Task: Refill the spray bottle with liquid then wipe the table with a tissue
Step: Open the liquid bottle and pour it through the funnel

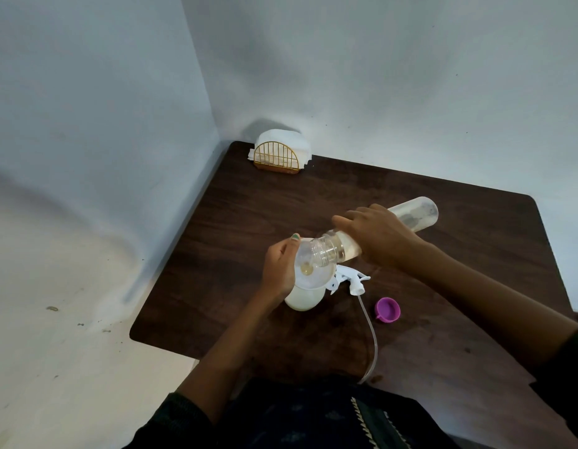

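A white spray bottle (303, 299) stands on the dark wooden table (443, 286) with a translucent funnel (313, 270) in its neck. My left hand (279, 270) holds the funnel's rim. My right hand (378, 238) grips a long clear refill bottle (413, 215), tilted with its mouth in the funnel; pale liquid sits near its neck. The white spray head (449, 281) with its long tube (371, 335) lies on the table just right of the spray bottle. Tissues (282, 140) stand in a gold wire holder at the far corner.
A purple cap (388, 311) lies open side up right of the spray head. Pale walls close the table's far and left sides. The left table edge drops to a light floor (70, 351).
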`<state>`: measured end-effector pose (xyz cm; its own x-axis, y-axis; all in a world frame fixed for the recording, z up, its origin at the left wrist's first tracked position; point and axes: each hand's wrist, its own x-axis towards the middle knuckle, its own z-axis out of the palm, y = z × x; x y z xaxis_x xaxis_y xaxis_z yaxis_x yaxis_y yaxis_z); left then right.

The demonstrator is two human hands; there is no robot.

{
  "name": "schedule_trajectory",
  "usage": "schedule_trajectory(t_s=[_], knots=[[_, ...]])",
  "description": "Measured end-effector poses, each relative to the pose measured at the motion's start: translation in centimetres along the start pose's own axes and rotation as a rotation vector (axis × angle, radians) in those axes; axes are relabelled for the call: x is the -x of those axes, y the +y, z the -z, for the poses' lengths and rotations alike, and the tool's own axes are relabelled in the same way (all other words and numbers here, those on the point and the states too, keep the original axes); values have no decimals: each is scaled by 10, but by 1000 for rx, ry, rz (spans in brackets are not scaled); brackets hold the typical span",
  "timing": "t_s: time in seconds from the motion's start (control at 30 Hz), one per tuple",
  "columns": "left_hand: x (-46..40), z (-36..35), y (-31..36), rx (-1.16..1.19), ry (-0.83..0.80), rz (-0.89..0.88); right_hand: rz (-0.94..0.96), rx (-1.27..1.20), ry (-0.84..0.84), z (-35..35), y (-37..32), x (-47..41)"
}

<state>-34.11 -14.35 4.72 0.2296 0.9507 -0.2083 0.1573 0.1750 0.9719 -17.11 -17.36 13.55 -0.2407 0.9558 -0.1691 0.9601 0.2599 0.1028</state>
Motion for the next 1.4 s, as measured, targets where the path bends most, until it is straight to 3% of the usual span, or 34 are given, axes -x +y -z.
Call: schedule_trajectory(t_s=[1.4], knots=[[5, 0, 9, 32, 8, -2, 8, 5, -7, -1, 0, -2]])
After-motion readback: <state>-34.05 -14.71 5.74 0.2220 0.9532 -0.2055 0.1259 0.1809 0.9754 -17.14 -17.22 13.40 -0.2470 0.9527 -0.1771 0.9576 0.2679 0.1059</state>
